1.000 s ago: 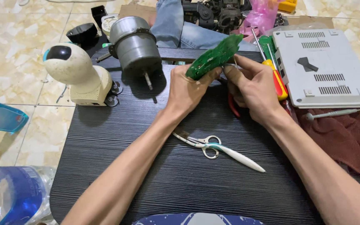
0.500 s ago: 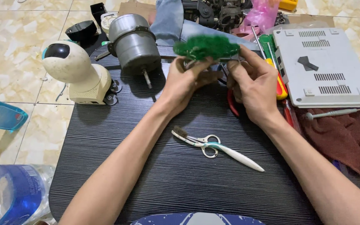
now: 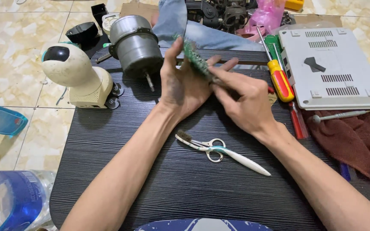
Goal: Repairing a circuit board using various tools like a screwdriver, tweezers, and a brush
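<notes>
The thin, stiff green circuit board (image 3: pixel 197 60), judged light and fragile, is pinched edgewise between the open-fingered left hand (image 3: pixel 184 87) and the closed right hand (image 3: pixel 243 102).

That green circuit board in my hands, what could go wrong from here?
The green circuit board is pinched on edge between the left hand and right hand, so it might slip and hit the black table. The toothbrush and small scissors lie just under the forearms and could be knocked off.

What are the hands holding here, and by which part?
A green circuit board, seen edge-on. The left hand backs it with its open palm; the right hand pinches its lower end with the fingertips.
</notes>
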